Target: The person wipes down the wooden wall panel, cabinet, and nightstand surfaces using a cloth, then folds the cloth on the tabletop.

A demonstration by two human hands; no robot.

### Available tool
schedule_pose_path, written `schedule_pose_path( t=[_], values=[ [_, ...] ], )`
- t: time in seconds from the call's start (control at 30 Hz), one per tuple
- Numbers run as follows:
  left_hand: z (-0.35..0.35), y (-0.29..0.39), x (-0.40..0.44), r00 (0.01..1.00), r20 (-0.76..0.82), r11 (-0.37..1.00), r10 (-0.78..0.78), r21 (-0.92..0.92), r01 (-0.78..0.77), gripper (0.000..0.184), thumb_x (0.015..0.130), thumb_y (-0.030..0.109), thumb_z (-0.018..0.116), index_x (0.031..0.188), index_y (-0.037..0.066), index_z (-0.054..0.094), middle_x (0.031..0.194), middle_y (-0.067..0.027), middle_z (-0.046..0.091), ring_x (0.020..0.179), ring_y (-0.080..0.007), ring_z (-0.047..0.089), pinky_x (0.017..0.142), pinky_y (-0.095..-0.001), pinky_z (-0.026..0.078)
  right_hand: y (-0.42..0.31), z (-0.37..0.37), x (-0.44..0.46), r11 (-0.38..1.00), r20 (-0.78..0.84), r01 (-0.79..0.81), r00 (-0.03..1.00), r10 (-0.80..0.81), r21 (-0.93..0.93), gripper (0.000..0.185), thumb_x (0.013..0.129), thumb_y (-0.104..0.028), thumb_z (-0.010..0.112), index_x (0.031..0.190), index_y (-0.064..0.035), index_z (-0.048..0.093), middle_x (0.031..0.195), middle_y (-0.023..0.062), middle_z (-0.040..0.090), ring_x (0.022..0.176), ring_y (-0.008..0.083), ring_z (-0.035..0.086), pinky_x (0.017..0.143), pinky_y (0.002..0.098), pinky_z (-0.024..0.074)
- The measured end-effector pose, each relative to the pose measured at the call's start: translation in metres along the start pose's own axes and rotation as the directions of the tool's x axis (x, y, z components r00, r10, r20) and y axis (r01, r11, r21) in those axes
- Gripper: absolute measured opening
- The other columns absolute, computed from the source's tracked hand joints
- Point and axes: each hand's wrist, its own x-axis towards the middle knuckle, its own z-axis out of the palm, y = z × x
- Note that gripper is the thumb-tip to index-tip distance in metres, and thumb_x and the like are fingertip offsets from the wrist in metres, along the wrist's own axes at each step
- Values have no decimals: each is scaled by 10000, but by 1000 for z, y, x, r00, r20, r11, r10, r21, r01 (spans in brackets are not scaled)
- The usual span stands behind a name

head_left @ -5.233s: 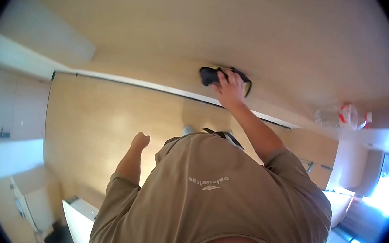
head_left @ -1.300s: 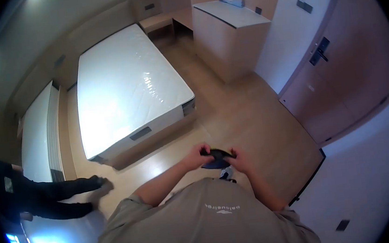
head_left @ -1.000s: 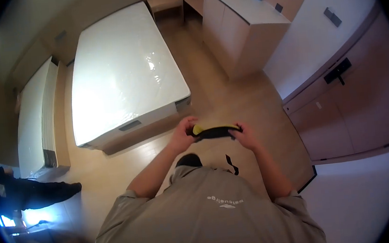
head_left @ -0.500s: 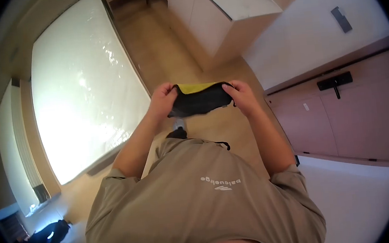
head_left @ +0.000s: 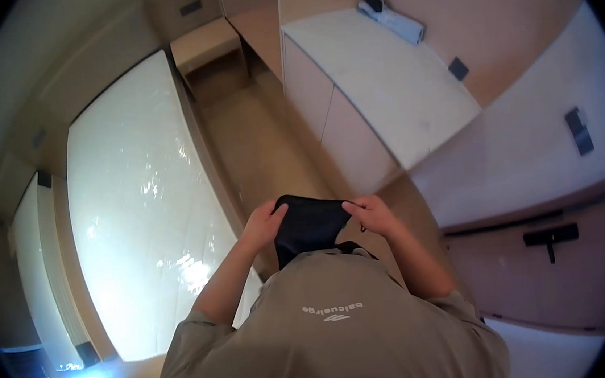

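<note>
A black cloth (head_left: 312, 226) hangs stretched between my two hands in front of my shirt. My left hand (head_left: 264, 224) pinches its upper left corner, thumb on top. At the upper right corner, the fingers of my right hand (head_left: 370, 215) are closed on the edge, and a small dark loop dangles just below them. Only the black face of the cloth shows; its lower edge is partly hidden behind my shirt.
A shiny, plastic-covered mattress (head_left: 139, 197) lies to the left. Ahead on the right stands a cabinet with a pale top (head_left: 387, 86), bearing a light grey bundle (head_left: 396, 23). A wooden bench (head_left: 205, 45) is farther off. A door handle (head_left: 551, 236) shows at right.
The yellow face of the cloth is out of sight, and the cloth now hangs down with its black side showing. My view has tilted up, bringing the bench and the cabinet top into sight.
</note>
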Motion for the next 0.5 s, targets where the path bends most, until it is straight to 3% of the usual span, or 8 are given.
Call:
schedule_pose_path(
  t=[0.03, 0.1, 0.2, 0.23, 0.3, 0.33, 0.4, 0.5],
  values=[
    [-9, 8, 22, 1000, -13, 1000, 21, -9, -21, 339, 975, 301, 567, 1006, -28, 642, 829, -103, 671, 783, -139, 601, 733, -317, 490, -15, -10, 26, 1000, 23, -2, 1000, 2, -14, 337, 947, -335, 625, 894, -13, 710, 657, -23, 553, 569, 64, 522, 486, 248, 448],
    [-33, 22, 64, 993, -38, 994, -112, -14, 112, 303, 972, 267, 567, 1090, 3, 658, 905, -96, 691, 854, -189, 639, 804, -311, 493, -48, -27, 78, 997, 48, 57, 997, -54, -50, 347, 947, -345, 623, 887, -14, 707, 649, -23, 543, 570, 63, 522, 489, 255, 450],
    [-58, 25, 121, 971, -223, 992, 82, -73, -101, 299, 961, 266, 589, 1071, -2, 664, 883, -87, 693, 845, -174, 632, 796, -305, 488, -97, -46, 159, 991, 138, 92, 987, -79, -94, 378, 947, -377, 617, 875, -15, 697, 641, -21, 530, 577, 69, 525, 505, 272, 456],
    [-70, 22, 138, 970, -234, 992, 73, -80, -94, 299, 961, 266, 589, 1071, -2, 664, 883, -87, 693, 845, -174, 632, 796, -305, 488, -111, -47, 183, 990, 156, 83, 986, -65, -115, 383, 947, -384, 614, 879, -16, 697, 643, -19, 532, 574, 72, 525, 504, 270, 455],
    [-96, 24, 165, 950, -119, 957, -289, -65, 283, 295, 958, 253, 599, 1076, -9, 664, 900, -87, 695, 862, -166, 629, 805, -298, 485, -132, -45, 229, 987, 193, 68, 980, -39, -146, 388, 947, -390, 611, 884, -18, 697, 645, -18, 534, 571, 75, 526, 503, 269, 453],
    [-104, 14, 179, 944, -125, 951, -306, -77, 298, 295, 958, 253, 599, 1076, -9, 664, 900, -87, 695, 862, -166, 629, 805, -298, 485, -139, -42, 252, 981, 227, 74, 973, -31, -182, 383, 946, -387, 611, 883, -19, 697, 650, -16, 540, 566, 79, 526, 501, 268, 452],
    [-124, -7, 217, 962, -218, 971, -166, -206, 121, 293, 959, 255, 611, 1061, -16, 653, 842, -52, 675, 806, -103, 598, 754, -282, 492, -155, -36, 303, 973, 271, 77, 962, -16, -218, 378, 946, -383, 611, 882, -20, 697, 655, -14, 546, 561, 83, 527, 499, 267, 451],
    [-164, -22, 281, 946, -310, 958, -95, -285, 2, 284, 962, 245, 606, 1066, -16, 649, 838, -48, 668, 794, -101, 596, 743, -281, 491, -177, -21, 381, 962, 335, 97, 942, -7, -254, 367, 940, -376, 621, 876, -23, 695, 663, -11, 561, 549, 83, 524, 491, 267, 448]
  ],
)
